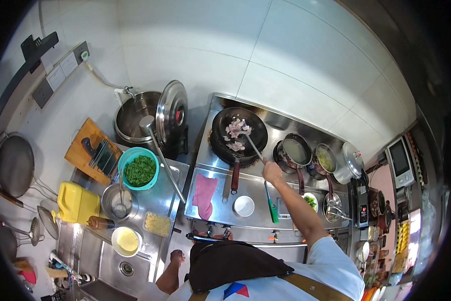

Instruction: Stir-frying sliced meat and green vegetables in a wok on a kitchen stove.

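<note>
My right hand [273,173] is closed around the handle of a metal cooking ladle [253,145], whose head rests among pale pink meat pieces [237,128] in a dark wok [257,120]. The wok sits on the left burner, its red-brown handle [235,177] towards me. My left hand [177,256] hangs low by my apron, away from the stove; its fingers look curled, and whether they hold anything is unclear. On the steel ledge before the wok lie a pink cloth [204,195], a white bowl [244,206] and a green gas lighter [273,211].
Two saucepans [297,150] [326,158] and a lidded pot [348,161] stand right of the wok. On the left are a large stockpot [122,122] with tilted lid [170,113], a turquoise bowl of chopped greens [139,171], a yellow jug [78,203] and a sink [108,259].
</note>
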